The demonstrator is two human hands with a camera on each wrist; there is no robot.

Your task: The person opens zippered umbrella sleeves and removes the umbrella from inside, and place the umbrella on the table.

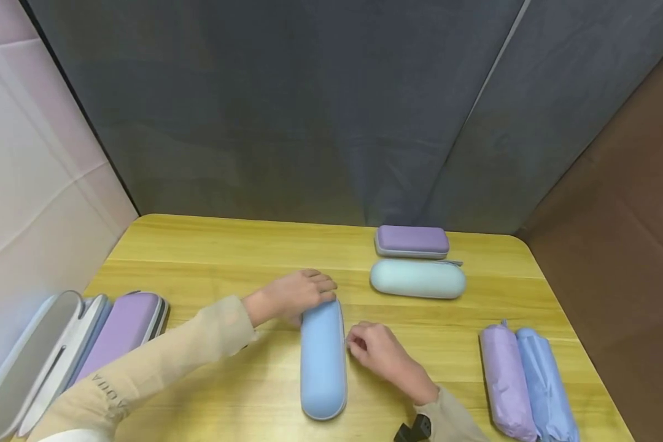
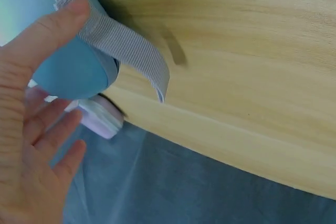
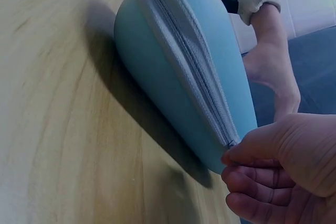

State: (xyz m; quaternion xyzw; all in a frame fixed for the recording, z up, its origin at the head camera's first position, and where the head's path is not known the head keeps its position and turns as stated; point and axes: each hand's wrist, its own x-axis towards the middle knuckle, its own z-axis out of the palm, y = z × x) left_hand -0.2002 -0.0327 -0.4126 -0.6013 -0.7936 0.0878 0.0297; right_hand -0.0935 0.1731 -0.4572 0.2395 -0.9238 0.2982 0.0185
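A long light-blue zip case (image 1: 323, 362) lies lengthwise in front of me. Its far end is held by my left hand (image 1: 298, 294). In the left wrist view the thumb (image 2: 58, 30) rests by a grey strap loop (image 2: 126, 45), while the fingers reach round the other side of the case. At the case's right side, my right hand (image 1: 378, 350) pinches the zipper pull, itself mostly hidden by the fingertips. The right wrist view shows the grey zipper (image 3: 194, 56) running shut from the pinching thumb and finger along the case.
Behind sit a purple case (image 1: 411, 240) and a mint case (image 1: 417, 279). On the right lie a folded purple umbrella (image 1: 507, 380) and a folded blue umbrella (image 1: 547, 387). At the left edge stand an opened grey-lined case (image 1: 33, 368) and another purple case (image 1: 123, 328).
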